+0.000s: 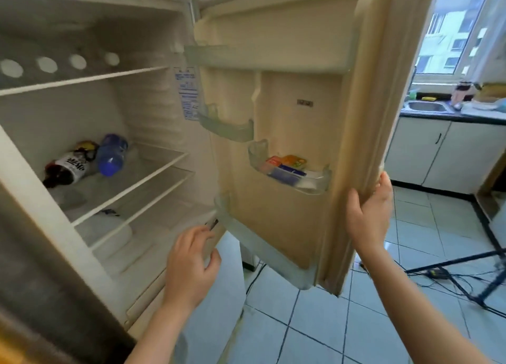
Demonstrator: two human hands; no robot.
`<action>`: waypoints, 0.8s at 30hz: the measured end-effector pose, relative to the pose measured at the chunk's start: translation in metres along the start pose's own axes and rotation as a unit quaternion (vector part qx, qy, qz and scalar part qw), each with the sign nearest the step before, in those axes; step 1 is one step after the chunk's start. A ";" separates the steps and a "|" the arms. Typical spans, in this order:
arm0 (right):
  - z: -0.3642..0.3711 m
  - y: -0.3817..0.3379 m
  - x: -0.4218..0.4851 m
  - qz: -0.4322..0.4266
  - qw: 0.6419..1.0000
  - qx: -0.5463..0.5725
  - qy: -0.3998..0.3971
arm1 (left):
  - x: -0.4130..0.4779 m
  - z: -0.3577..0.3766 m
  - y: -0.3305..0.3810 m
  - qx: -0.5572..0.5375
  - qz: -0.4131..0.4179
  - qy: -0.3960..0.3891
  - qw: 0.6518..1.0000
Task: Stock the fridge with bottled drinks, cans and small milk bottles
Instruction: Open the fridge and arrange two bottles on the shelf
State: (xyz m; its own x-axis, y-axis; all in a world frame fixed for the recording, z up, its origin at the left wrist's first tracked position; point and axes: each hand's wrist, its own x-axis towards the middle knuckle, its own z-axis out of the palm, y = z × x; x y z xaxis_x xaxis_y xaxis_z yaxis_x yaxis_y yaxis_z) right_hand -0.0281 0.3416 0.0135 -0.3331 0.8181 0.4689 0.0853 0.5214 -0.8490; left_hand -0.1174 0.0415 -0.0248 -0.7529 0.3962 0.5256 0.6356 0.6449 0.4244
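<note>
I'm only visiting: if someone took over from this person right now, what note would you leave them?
Right hand: grips the edge of the open fridge door.
Left hand: open, holds nothing, in front of the lower fridge.
Inside: dark bottle and blue bottle lie on their sides on the middle shelf. Small packs sit in a door bin.
Done: door open, two bottles in.
Left: no cans or milk bottles clearly in view; probably fetch and load them.
</note>
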 end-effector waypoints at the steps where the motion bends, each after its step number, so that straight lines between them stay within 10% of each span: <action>1: 0.000 0.002 0.013 0.003 1.000 -0.014 0.001 | 0.007 0.007 0.005 -0.003 0.000 -0.011 1.000; 7: 0.009 0.005 0.072 -0.014 0.997 -0.064 0.027 | 0.063 0.053 0.017 -0.016 0.014 -0.029 0.999; 13: 0.065 -0.003 0.086 -0.328 0.926 -0.175 0.065 | 0.154 0.087 0.011 -0.037 -0.033 0.004 0.999; 24: 0.129 0.049 0.184 -0.343 0.912 -0.211 0.074 | 0.294 0.123 0.002 -0.029 -0.030 0.161 0.986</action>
State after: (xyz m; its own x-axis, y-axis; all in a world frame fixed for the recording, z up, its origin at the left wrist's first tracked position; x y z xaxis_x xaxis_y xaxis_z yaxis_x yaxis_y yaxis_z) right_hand -0.2060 0.4859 0.0269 -0.3158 0.2726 0.9088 0.2698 0.9441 -0.1894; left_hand -0.3585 0.2390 0.0399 -0.7019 0.1246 0.7013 0.6078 0.6182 0.4984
